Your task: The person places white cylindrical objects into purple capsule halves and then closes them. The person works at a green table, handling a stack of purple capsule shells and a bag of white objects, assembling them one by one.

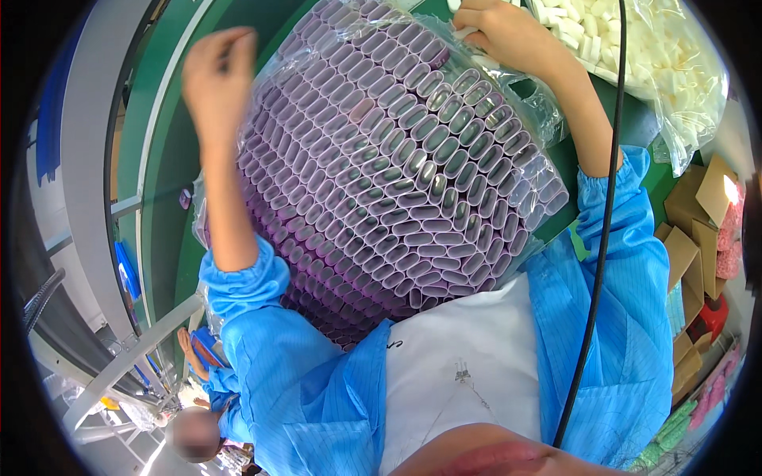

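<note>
**Close-packed purple tubes (373,170), slack clear film (546,115) at their rim**

From where I stand, the open-ended oval tubes sit in one big block on the green desk (167,131), right up against the person's chest. My worry is the near side, where the rows lean and turn out of line; a nudge from the body or the left sleeve (246,278) could topple a few. The film is another risk: it bunches below the right forearm (583,111), and a snagged cuff might drag tubes along with it. A black cable (607,198) crosses in front of that arm and could catch a quick reach.

The left hand (214,79) hangs over the far left of the block, its grip drawn in narrow; I can't tell whether the dark spot there is an object or shadow. The right hand (508,33) has bent fingers beside some white pieces (591,30) at the top, and whether its grip has hold of one I can't make out.

For moving, the best room is the green strip on the left, where only a small purple bit (185,198) lies. The right is tighter, with the clear bag (686,119) spilling toward the cardboard boxes (698,194).
</note>
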Demonstrator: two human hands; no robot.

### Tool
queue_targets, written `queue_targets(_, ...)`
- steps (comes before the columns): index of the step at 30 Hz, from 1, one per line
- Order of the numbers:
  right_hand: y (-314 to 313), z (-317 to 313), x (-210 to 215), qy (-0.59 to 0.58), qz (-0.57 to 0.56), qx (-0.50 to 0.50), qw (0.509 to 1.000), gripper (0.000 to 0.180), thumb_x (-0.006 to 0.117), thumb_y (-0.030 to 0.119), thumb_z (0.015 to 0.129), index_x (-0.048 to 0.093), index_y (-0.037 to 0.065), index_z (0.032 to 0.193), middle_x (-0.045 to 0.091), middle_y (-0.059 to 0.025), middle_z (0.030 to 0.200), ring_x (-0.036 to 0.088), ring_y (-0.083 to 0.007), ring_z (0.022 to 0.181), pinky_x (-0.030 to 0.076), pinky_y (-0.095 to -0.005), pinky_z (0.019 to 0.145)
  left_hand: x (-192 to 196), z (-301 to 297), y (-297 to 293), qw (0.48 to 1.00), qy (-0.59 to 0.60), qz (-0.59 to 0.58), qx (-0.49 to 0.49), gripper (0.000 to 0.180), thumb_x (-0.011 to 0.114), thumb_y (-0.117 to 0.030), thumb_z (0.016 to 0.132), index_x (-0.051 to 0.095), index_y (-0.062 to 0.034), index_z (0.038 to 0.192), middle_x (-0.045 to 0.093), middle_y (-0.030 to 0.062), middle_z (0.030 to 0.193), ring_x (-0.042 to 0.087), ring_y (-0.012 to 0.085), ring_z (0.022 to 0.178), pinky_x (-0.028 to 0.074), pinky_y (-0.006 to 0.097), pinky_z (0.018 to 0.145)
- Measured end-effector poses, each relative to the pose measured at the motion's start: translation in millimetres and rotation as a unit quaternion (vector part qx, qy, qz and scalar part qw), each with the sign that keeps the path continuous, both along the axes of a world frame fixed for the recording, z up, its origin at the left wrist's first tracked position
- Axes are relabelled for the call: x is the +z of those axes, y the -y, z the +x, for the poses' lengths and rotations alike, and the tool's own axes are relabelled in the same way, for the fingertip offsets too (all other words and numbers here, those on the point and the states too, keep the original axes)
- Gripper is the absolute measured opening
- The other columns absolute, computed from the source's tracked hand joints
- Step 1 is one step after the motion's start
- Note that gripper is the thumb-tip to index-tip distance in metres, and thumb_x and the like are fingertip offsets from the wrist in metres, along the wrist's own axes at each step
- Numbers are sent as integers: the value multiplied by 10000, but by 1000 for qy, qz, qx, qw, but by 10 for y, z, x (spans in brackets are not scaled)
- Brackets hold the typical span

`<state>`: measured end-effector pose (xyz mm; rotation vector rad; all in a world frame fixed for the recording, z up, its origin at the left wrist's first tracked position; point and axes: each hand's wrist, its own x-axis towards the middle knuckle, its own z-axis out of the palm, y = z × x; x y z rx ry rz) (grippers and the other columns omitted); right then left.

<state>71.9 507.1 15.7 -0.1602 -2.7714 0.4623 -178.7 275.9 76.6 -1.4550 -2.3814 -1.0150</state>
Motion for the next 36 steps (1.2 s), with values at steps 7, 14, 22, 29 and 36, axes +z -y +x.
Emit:
queue_targets(7,154,48,247,-105,-107,-44,988,136,631,88,786,623,17,902,585,-158,845,574,-337,804,465,-383,705,-285,1340,-649,980,-89,-119,-133,205,739,-249,729,668,-56,724,565,63,779,518,246,855,438,359,782)
queue_targets(14,361,190,426,-195,-312,-93,925,214,665,58,814,610,-1,1012,616,-86,857,603,-129,761,468,-248,649,-219,1297,-522,967,181,89,-156,135,701,-152,791,653,-27,813,637,90,887,620,193,764,500,286,697)
queue_targets(22,595,140,293,-243,-527,-3,814,157,632,13,848,615,-30,998,623,-55,879,591,-108,794,470,-225,679,-287,1341,-458,767,562,195,-240,230,640,6,841,555,45,1051,587,186,1083,614,231,1004,526,320,878)
queue_targets(29,575,152,414,-262,-188,7,947,88,680,-39,739,665,-23,824,633,-97,764,595,-192,677,463,-268,597,-379,1281,-404,955,207,48,-208,297,730,6,754,641,23,1038,640,92,1045,637,165,933,522,279,831)
queue_targets(36,633,93,369,-350,-139,10,926,111,704,-35,714,667,-17,817,659,-115,803,626,-216,684,480,-288,596,-395,1394,-411,867,433,104,-223,329,704,47,766,581,57,1071,651,134,998,646,182,931,537,287,830)
